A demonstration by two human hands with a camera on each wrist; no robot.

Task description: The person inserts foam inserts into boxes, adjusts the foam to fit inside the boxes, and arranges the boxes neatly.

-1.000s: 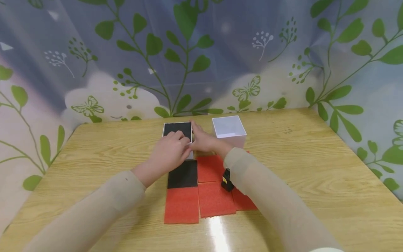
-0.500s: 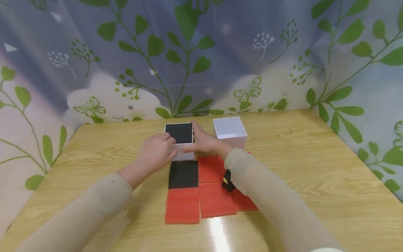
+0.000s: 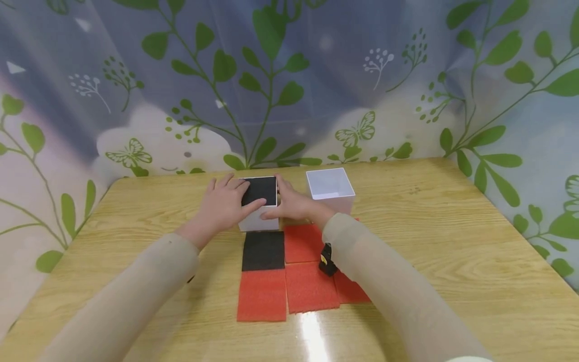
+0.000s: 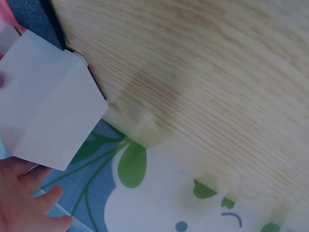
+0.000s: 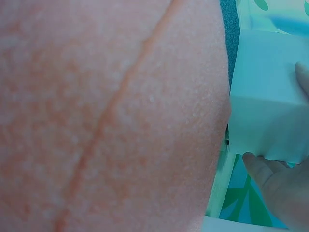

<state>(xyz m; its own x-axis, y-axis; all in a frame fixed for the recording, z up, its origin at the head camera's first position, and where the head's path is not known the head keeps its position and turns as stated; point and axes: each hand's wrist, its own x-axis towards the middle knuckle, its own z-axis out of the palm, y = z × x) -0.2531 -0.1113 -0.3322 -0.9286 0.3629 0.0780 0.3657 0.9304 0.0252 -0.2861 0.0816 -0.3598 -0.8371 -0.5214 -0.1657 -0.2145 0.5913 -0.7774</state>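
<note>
Both hands are at a white square box [image 3: 259, 219] near the back of the table, with a black square piece [image 3: 262, 188] filling its top. My left hand [image 3: 221, 203] lies at the box's left side, its fingers spread over the left rim and its thumb stretched across the front edge. On the other side my right hand [image 3: 294, 202] holds the box's right wall, fingers toward the back corner and thumb against the front. In the left wrist view the plain side of the white box [image 4: 53, 101] shows. Close-up skin fills much of the right wrist view, beside the white box [image 5: 270, 92].
A second white box [image 3: 331, 188], with no black piece at its top, stands to the right. In front of the boxes a black square [image 3: 264, 250] and several red squares [image 3: 261, 295] lie flat in rows on the wooden table [image 3: 434, 241]. A patterned curtain [image 3: 294, 100] hangs behind.
My left hand has moved left from over the front of the box, and its fingers have gone from bent to spread. The black top shows more fully. My right hand stays put.
</note>
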